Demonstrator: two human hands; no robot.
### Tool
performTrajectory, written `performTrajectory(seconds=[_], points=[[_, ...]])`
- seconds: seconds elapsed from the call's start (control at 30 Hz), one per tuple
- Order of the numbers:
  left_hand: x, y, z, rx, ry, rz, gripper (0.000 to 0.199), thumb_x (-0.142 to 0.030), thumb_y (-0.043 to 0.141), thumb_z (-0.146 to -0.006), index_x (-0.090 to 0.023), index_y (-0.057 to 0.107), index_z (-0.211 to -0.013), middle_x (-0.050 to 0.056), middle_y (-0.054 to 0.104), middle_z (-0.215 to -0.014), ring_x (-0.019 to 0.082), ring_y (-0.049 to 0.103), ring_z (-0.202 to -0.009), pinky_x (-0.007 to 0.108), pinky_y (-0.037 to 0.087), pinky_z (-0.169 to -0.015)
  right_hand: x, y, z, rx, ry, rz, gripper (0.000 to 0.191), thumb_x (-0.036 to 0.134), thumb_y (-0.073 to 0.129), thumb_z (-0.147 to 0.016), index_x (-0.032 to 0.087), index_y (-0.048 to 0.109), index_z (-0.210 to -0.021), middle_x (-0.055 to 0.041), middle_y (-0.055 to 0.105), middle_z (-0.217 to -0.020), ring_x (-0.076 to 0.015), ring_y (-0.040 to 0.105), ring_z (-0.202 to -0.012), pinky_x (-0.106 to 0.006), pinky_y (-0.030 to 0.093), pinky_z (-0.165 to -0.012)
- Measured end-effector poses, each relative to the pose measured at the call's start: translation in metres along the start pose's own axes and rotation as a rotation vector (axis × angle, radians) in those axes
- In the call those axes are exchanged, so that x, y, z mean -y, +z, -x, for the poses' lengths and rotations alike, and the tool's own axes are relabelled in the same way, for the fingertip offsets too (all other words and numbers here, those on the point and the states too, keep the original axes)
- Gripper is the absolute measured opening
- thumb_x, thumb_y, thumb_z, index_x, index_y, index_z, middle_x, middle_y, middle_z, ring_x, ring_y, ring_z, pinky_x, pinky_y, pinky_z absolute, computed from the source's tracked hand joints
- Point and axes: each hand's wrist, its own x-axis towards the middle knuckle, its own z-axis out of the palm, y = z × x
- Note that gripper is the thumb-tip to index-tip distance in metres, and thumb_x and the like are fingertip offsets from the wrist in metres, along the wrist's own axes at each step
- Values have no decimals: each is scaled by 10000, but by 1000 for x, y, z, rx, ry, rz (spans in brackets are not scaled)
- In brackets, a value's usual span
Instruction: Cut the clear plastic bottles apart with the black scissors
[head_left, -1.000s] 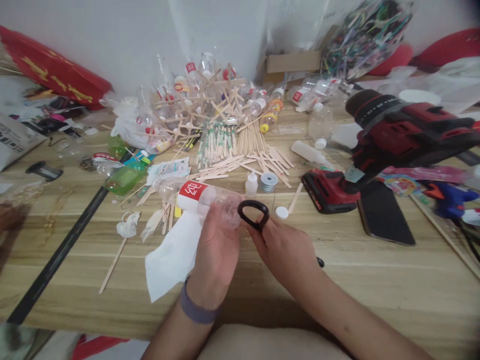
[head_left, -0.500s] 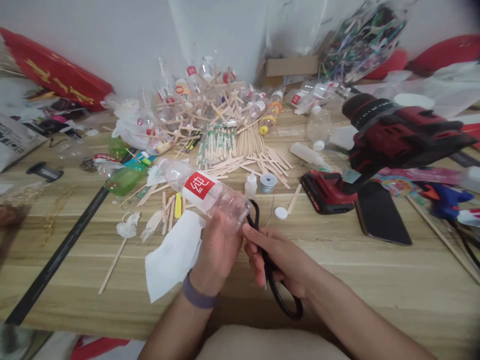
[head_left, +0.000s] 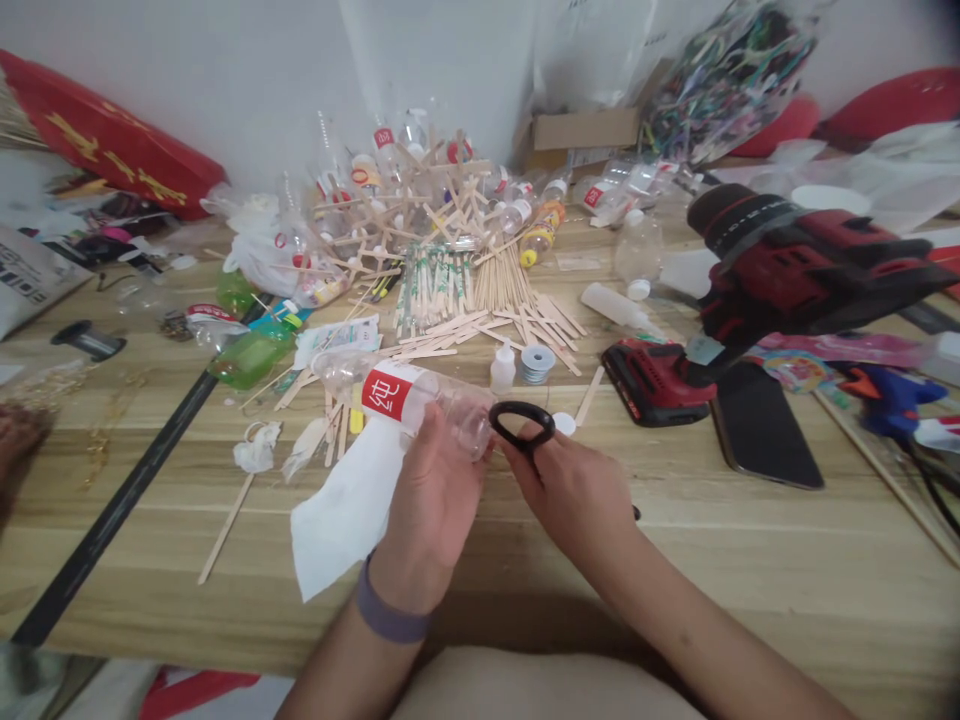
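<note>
My left hand (head_left: 439, 510) is closed round the lower end of a clear plastic bottle (head_left: 457, 400) with a red and white label. The bottle lies tilted across the view, its neck pointing left. At the bottle's base, my right hand (head_left: 577, 490) grips black-handled scissors (head_left: 523, 425); one handle loop sticks up above the fingers. The blades are hidden, so I cannot tell whether they touch the plastic. Below the bottle, a white sheet of paper (head_left: 341, 515) lies beside my left wrist.
A red and black cordless drill (head_left: 795, 270) stands at the right beside a dark phone (head_left: 765, 425). Wooden sticks (head_left: 457, 335), a wire spool (head_left: 538, 364) and a small white bottle (head_left: 502, 367) lie ahead. Another person's hand (head_left: 15, 435) shows at the left edge.
My right hand has turned over, bringing a scissor loop up beside the bottle's base. The bottle has shifted slightly left and down in my left hand.
</note>
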Motion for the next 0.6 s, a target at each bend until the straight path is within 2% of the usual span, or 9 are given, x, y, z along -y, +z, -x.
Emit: performTrajectory(seconds=[0.1,0.17,0.23,0.3,0.37,0.47,0.6], points=[[2,2,0,-12,48,6,74,-244,732,-851,-187,708,-891,11,743,-883,153,692,-843,268,526,-802,2,1,-2,29,13,-34,302,466,573,-887,194,616,-763,-124,674,-712,-253,617,-628,-297,260,-546],[5,2,0,-16,77,4,93,-217,734,-839,-205,696,-923,6,743,-918,155,692,-895,283,522,-863,4,1,-4,75,41,-91,288,429,581,-897,207,574,-713,-95,648,-652,-257,626,-627,-303,316,-570],[8,1,1,-5,109,-4,145,-226,763,-815,-218,692,-942,1,737,-945,165,684,-946,292,510,-906,7,1,-4,165,76,-183,328,401,556,-925,220,537,-652,-54,610,-569,-228,617,-582,-299,362,-585],[10,0,0,32,151,-33,183,-257,789,-791,-221,697,-945,5,725,-964,180,670,-978,303,499,-928,9,0,-3,299,120,-304,444,423,504,-960,223,494,-564,-27,563,-487,-180,583,-503,-276,384,-559],[10,-2,-1,79,170,-70,204,-295,805,-770,-222,707,-933,14,711,-953,192,657,-949,306,501,-896,9,-2,-2,442,188,-445,533,516,445,-973,223,443,-528,-12,529,-450,-145,555,-443,-244,354,-477],[8,-7,-3,129,147,-102,255,-362,832,-728,-232,720,-916,15,692,-896,203,638,-872,309,504,-814,8,-8,-1,638,318,-661,546,709,402,-906,235,398,-634,39,470,-458,-120,508,-374,-211,204,-356],[5,-12,-3,135,99,-86,275,-394,825,-735,-256,738,-956,16,727,-947,219,650,-894,324,513,-813,9,-15,1,837,390,-881,603,834,498,-737,245,377,-704,100,383,-486,-77,368,-312,-204,102,-317]])
